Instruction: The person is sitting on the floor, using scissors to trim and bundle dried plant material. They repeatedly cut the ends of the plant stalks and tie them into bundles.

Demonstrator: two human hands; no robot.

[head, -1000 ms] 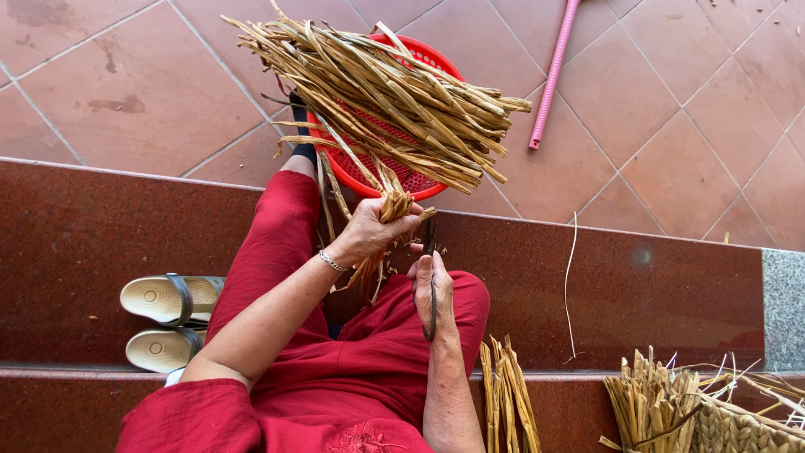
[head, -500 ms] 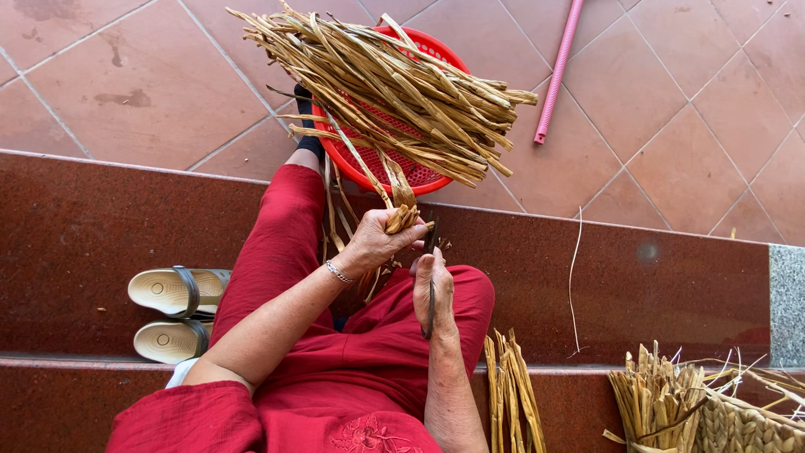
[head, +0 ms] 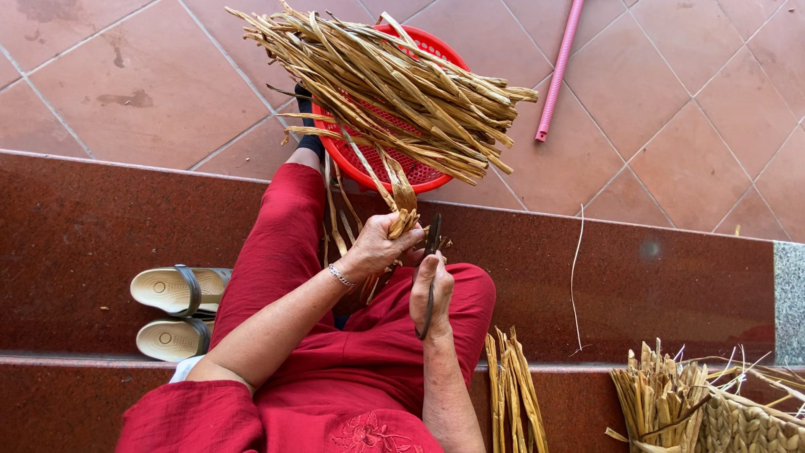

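- Since the earlier frame, we are barely shifting our left hand; it is closing around dried leaf strips below the red basket.
- Our right hand is gripping a dark blade just beside them.

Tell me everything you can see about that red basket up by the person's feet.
The red basket is round, looks like plastic, and has mesh-patterned walls with a smooth rim. It sits on the reddish tiled floor, just past the dark polished step. A big bundle of dried tan strips lies across it, hiding most of the inside. A few strips trail down to the left hand.
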